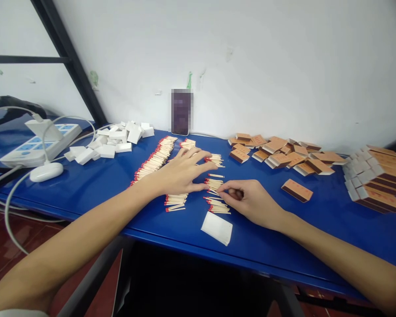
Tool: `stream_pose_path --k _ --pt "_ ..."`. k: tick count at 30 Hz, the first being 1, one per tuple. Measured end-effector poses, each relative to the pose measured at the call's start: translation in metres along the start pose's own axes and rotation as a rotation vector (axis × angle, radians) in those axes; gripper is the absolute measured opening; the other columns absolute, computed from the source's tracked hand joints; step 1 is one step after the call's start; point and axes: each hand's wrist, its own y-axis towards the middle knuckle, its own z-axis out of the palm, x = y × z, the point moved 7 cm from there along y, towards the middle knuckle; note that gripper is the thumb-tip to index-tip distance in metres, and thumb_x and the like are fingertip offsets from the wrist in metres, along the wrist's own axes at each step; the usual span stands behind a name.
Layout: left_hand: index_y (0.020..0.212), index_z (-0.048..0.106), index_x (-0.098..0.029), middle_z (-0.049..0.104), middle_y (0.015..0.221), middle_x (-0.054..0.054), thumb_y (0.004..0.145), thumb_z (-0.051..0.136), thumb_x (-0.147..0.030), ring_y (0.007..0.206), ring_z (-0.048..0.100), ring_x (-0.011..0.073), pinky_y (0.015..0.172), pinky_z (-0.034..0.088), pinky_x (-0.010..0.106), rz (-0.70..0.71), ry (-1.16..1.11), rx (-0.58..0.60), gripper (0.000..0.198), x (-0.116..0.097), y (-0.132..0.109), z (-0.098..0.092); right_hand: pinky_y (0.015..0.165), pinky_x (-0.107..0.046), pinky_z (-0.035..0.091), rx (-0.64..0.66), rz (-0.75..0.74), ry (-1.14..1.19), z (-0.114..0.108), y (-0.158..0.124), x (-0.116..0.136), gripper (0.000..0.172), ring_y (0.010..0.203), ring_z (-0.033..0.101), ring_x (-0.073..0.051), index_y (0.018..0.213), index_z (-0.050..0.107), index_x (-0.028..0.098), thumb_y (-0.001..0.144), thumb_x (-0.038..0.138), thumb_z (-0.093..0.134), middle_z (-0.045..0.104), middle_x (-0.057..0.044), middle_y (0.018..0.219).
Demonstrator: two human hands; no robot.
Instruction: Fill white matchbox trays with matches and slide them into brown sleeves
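Note:
My left hand [186,171] reaches across the middle row of red-tipped matchsticks [176,200], hiding part of it. Its fingers are spread, with the thumb and fingertips by the heads of the right-hand row of matchsticks [215,182]. From the other side, my right hand [247,200] pinches thumb and forefinger at the plain ends of that row, closed on a matchstick there. Just below these matches lies a white inner matchbox tray [217,228]. A longer, dense row of matchsticks [155,159] runs left of my left hand.
White matchbox trays [115,138] are heaped at the back left, beside a power strip [41,143] with cables. Orange matchbox sleeves [284,152] lie piled at the back right. One sleeve [297,190] lies apart, near stacked matchboxes [379,176]. A phone [181,112] leans on the wall.

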Motion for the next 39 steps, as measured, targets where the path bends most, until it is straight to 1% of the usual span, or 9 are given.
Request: stream_pose_path --k 3,8,14,19,23,27,31,36,39 --pt "0.135 0.052 -0.024 0.047 0.141 0.014 0.096 0.054 -0.048 0.128 0.042 0.0332 0.104 0.035 0.052 -0.002 -0.002 -0.001 0.047 0.0002 -0.0003 0.0002 0.051 -0.025 0.031 -0.003 0.0 -0.003 -0.0006 -0.0004 0.0 0.025 0.049 0.04 -0.01 0.085 0.074 0.019 0.091 0.035 0.055 0.05 0.004 0.055" --pt "0.135 0.052 -0.024 0.048 0.139 0.014 0.099 0.046 -0.052 0.126 0.043 0.0324 0.103 0.035 0.051 -0.007 -0.006 0.005 0.046 0.0007 -0.0015 -0.0001 0.05 -0.025 0.031 0.027 0.016 0.037 0.0012 -0.0014 -0.0025 0.022 0.048 0.038 -0.01 0.083 0.071 0.019 0.09 0.034 0.056 0.044 0.006 0.053" --pt "0.132 0.053 -0.024 0.047 0.139 0.014 0.095 0.054 -0.049 0.125 0.044 0.0327 0.102 0.036 0.051 0.014 -0.003 0.032 0.045 -0.0017 -0.0019 0.0002 0.051 -0.025 0.03 0.056 0.02 0.029 0.0026 -0.002 -0.0037 0.02 0.049 0.037 -0.01 0.085 0.068 0.019 0.09 0.035 0.056 0.043 0.006 0.054" --pt "0.131 0.054 -0.023 0.048 0.137 0.015 0.096 0.055 -0.047 0.126 0.044 0.0317 0.104 0.035 0.05 0.026 -0.013 0.025 0.043 -0.0038 -0.0012 0.0019 0.05 -0.025 0.028 0.097 0.028 0.042 0.0037 -0.0024 -0.0015 0.02 0.05 0.036 -0.01 0.086 0.069 0.02 0.09 0.034 0.056 0.043 0.006 0.053" --pt "0.131 0.055 -0.023 0.048 0.137 0.015 0.095 0.054 -0.048 0.127 0.043 0.0318 0.105 0.035 0.051 0.034 -0.032 0.01 0.044 -0.0043 -0.0011 0.0017 0.05 -0.025 0.028 0.106 0.019 0.069 0.0027 -0.0031 -0.0003 0.018 0.049 0.035 -0.01 0.086 0.068 0.02 0.088 0.033 0.057 0.041 0.007 0.053" --pt "0.132 0.054 -0.025 0.047 0.139 0.014 0.091 0.058 -0.051 0.128 0.042 0.0337 0.106 0.034 0.055 0.033 -0.077 0.02 0.05 -0.0029 -0.002 -0.0016 0.05 -0.024 0.031 0.104 0.023 0.131 -0.0015 -0.0041 -0.0019 0.015 0.051 0.038 -0.01 0.086 0.065 0.02 0.088 0.032 0.056 0.043 0.006 0.056" --pt "0.136 0.051 -0.027 0.044 0.142 0.015 0.09 0.059 -0.051 0.131 0.039 0.0371 0.104 0.035 0.06 -0.001 -0.079 0.052 0.054 0.0005 -0.0032 -0.0026 0.051 -0.024 0.033 0.133 0.036 0.166 -0.0032 -0.0052 -0.0044 0.012 0.053 0.04 -0.011 0.088 0.061 0.02 0.088 0.031 0.056 0.046 0.006 0.059" --pt "0.138 0.05 -0.026 0.041 0.144 0.016 0.085 0.065 -0.047 0.133 0.037 0.0382 0.106 0.035 0.06 0.0 -0.062 0.065 0.058 0.0007 -0.0042 -0.0001 0.051 -0.024 0.032 0.152 0.032 0.155 -0.0019 -0.0055 -0.0039 0.014 0.052 0.039 -0.01 0.088 0.059 0.021 0.091 0.034 0.056 0.044 0.006 0.059" --pt "0.138 0.049 -0.027 0.04 0.145 0.016 0.085 0.066 -0.047 0.134 0.036 0.0391 0.106 0.034 0.06 -0.008 -0.06 0.065 0.059 0.0019 -0.0044 0.0018 0.05 -0.024 0.033 0.148 0.034 0.147 -0.0015 -0.0049 -0.0034 0.015 0.052 0.039 -0.01 0.088 0.059 0.021 0.09 0.035 0.057 0.044 0.006 0.058"
